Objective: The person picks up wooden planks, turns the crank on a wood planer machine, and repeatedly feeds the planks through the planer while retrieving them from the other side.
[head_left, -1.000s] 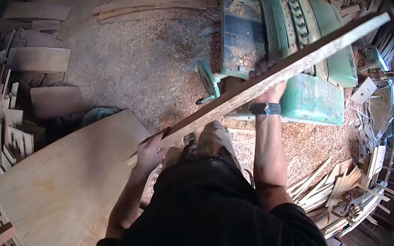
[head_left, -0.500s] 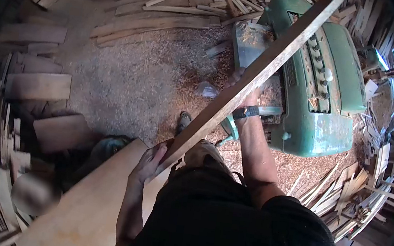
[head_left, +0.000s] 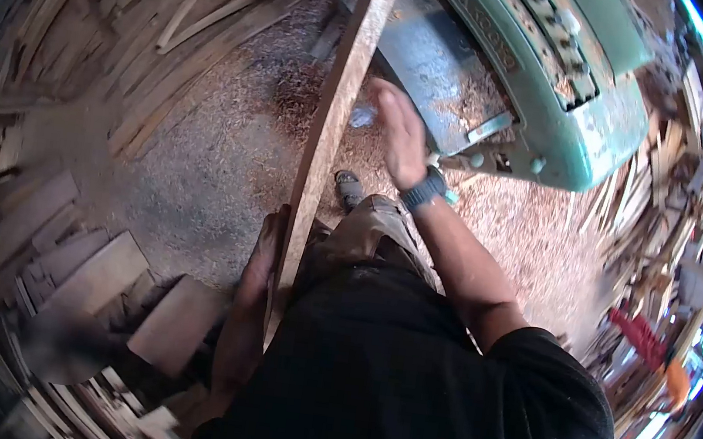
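A long wooden beam (head_left: pixel 333 121) stands steeply in front of my body, its lower end beside my black shirt and its top past the upper edge. My left hand (head_left: pixel 265 248) grips its lower part from the left side, most fingers hidden behind the wood. My right hand (head_left: pixel 400 136), with a dark watch on the wrist, is off the beam to its right, fingers stretched out and holding nothing. It is near the metal table (head_left: pixel 427 66) of the green machine (head_left: pixel 549 112).
Shavings cover the floor (head_left: pixel 209 167). Planks (head_left: pixel 208 26) lie at the upper left, with boards (head_left: pixel 99 276) stacked at the lower left. Scrap wood (head_left: pixel 670 197) is piled at the right, near a red cloth (head_left: pixel 640 338).
The beam has swung from a diagonal to a nearly upright line in view. My right hand has let go of it. The view has turned, and the large pale panel at lower left is out of sight.
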